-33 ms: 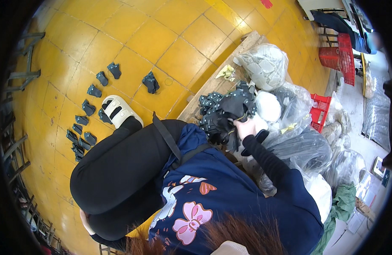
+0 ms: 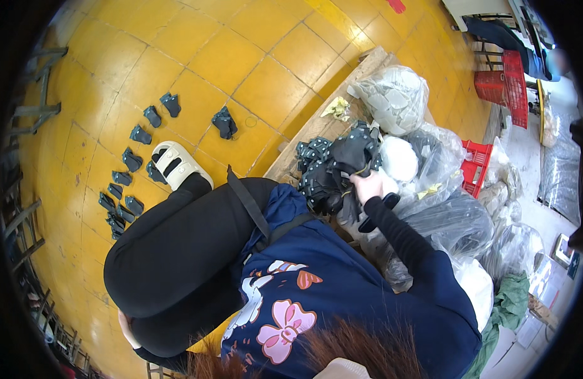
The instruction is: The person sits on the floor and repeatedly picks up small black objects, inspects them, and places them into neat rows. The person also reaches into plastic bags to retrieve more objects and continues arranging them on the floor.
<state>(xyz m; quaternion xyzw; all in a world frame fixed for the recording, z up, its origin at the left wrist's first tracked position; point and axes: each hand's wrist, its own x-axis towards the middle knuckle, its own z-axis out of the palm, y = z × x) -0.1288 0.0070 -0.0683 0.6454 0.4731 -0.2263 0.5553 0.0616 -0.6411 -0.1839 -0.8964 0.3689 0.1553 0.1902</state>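
A heap of black and dark-green fabric pieces with pale dots (image 2: 316,155), perhaps small gloves or socks, lies on the wooden pallet (image 2: 304,129) to the right of my knees. My right hand (image 2: 369,186) is closed on black fabric pieces (image 2: 352,165) at the heap's near right side. A thin yellowish strand crosses the fabric by my fingertips. Just beyond my right wrist is a black oblong thing (image 2: 389,201). My left hand (image 2: 125,330) shows only in part at the outer side of my bent leg; its fingers are hidden.
Small dotted dark bundles (image 2: 131,160) lie in rows on the yellow tiled floor, around my cream clog (image 2: 181,165); one bundle (image 2: 224,123) lies apart. Filled clear bags (image 2: 395,98) crowd the pallet's right side. Red crates (image 2: 477,165) and a seated person (image 2: 503,39) are farther right.
My right hand has shifted slightly right and away from me. The black fabric at its fingers has moved and spread a little with it.
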